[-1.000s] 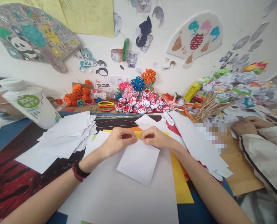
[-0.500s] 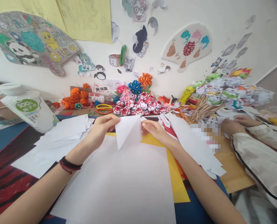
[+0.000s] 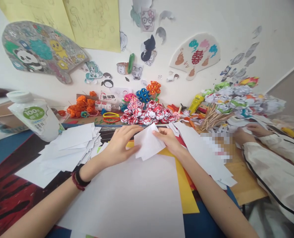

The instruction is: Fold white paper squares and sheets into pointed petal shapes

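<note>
A small folded piece of white paper [image 3: 148, 145] is held up between my hands, over a large white sheet [image 3: 137, 195]. My right hand [image 3: 170, 138] pinches its upper right side, thumb in front and the other fingers partly hidden behind. At its left edge is my left hand [image 3: 121, 142], fingers reaching behind the upper corner and thumb at the lower left edge, with the paper between them. Under the large sheet lies a yellow sheet [image 3: 190, 201]. Cut white papers are piled at left [image 3: 67, 145] and more white strips [image 3: 201, 152] lie at right.
A white bottle [image 3: 41, 120] stands at left. Along the wall lie orange flowers [image 3: 81, 105], red-and-white paper flowers [image 3: 149, 114] and a yellow tube [image 3: 196, 104]. Paper flowers on sticks [image 3: 216, 115] lie at right, near another person's hands [image 3: 244, 135] and white sleeves [image 3: 268, 172].
The paper has turned from a hanging pointed fold to a flatter, squarer shape and shifted slightly right. My right hand now grips its front; my left fingers have spread out. The view has tilted slightly.
</note>
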Demonstrator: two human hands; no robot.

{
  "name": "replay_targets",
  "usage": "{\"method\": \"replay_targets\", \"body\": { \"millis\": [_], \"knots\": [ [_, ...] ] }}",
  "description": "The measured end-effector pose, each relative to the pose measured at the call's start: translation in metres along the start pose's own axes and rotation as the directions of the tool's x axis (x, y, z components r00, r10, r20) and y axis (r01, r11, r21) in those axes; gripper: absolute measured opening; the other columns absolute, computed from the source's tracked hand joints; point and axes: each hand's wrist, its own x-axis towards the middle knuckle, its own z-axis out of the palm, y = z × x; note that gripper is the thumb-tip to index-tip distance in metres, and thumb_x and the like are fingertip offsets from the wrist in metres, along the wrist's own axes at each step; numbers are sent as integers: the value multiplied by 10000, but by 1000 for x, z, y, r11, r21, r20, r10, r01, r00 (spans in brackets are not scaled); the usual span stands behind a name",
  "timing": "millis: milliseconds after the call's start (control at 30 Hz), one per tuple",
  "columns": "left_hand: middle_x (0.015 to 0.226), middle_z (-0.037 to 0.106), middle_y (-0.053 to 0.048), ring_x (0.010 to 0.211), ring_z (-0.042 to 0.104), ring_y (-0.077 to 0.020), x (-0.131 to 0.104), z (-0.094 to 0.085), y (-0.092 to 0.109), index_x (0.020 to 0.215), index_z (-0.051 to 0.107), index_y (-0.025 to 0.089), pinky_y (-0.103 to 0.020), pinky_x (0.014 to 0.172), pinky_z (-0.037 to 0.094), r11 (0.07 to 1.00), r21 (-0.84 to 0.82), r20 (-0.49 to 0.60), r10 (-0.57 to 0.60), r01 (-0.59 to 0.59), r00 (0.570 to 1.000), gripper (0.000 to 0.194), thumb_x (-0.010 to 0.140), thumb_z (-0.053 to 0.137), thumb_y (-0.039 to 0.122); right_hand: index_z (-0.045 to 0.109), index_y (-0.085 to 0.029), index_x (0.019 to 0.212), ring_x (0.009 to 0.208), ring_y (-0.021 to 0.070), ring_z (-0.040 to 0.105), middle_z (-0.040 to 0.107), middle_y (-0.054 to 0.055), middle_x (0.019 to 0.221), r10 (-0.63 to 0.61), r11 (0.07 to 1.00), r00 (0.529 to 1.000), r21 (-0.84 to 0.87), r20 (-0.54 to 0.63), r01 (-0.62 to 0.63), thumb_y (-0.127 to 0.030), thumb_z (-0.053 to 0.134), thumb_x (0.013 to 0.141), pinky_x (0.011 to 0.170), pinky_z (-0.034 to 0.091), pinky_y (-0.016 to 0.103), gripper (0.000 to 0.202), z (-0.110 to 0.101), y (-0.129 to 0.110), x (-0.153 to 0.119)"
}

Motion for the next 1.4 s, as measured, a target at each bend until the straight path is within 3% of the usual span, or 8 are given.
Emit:
{"method": "replay_targets", "body": {
  "millis": [100,300,433,567,900,1100,1233,1400],
  "knots": [
    [1445,439,-102,1280,415,-295,-2,4,11,1424,353,249,-425,1044,293,999,31,70,25,-27,997,713,803,636,456,558,-143,690,555,91,458,552,-20,665,-3,1000,1000,29,-26,3,-477,769,680,520,327,219,395,2,0,-1],
    [1186,659,-46,1039,600,-224,-1,2,5,1173,590,235,-351,942,382,993,5,-93,-119,120,989,307,896,459,218,621,-143,747,580,119,549,630,10,709,84,987,996,131,37,-88,-551,779,631,548,413,234,452,-4,2,1],
    [954,702,-33,808,650,-191,3,-9,-4,1013,640,195,-265,724,476,866,-379,-237,-432,326,870,233,864,531,336,672,-134,870,638,136,610,682,45,809,170,982,974,51,150,-179,-489,788,654,561,440,223,431,-5,-5,-2],
    [743,664,-6,643,600,-152,7,-18,-6,1045,635,166,-226,577,449,649,-658,-144,-606,382,782,354,775,654,395,660,-156,1024,813,193,657,694,75,982,181,982,952,7,249,-189,-397,796,674,669,501,260,446,2,-12,-8],
    [830,682,-59,683,618,-197,6,-17,-25,1038,633,165,-286,586,459,561,-622,-58,-729,546,682,432,752,642,489,689,-120,961,788,195,655,696,95,950,190,978,888,1,419,-209,-414,742,744,670,504,269,370,17,-21,-20],
    [1223,611,-87,1134,514,-289,2,-13,-2,1150,579,212,-431,927,349,915,242,-410,-205,322,889,300,860,569,283,687,-127,878,748,187,638,680,63,859,119,992,950,-4,288,-123,-391,746,747,635,492,264,301,25,-21,-22],
    [1164,658,-46,1062,552,-230,0,-6,27,1104,606,230,-406,918,323,950,300,-204,-25,86,979,230,931,507,343,699,-147,921,693,167,619,673,42,819,46,998,971,25,235,-53,-361,750,745,596,481,254,281,26,-20,-22],
    [968,713,-28,912,605,-200,-2,5,30,1027,655,215,-399,904,327,966,221,-196,-93,136,976,205,924,529,339,706,-140,854,681,155,583,653,39,784,-32,999,969,-5,245,34,-336,744,752,606,466,260,224,26,-23,-25]
  ]
}}
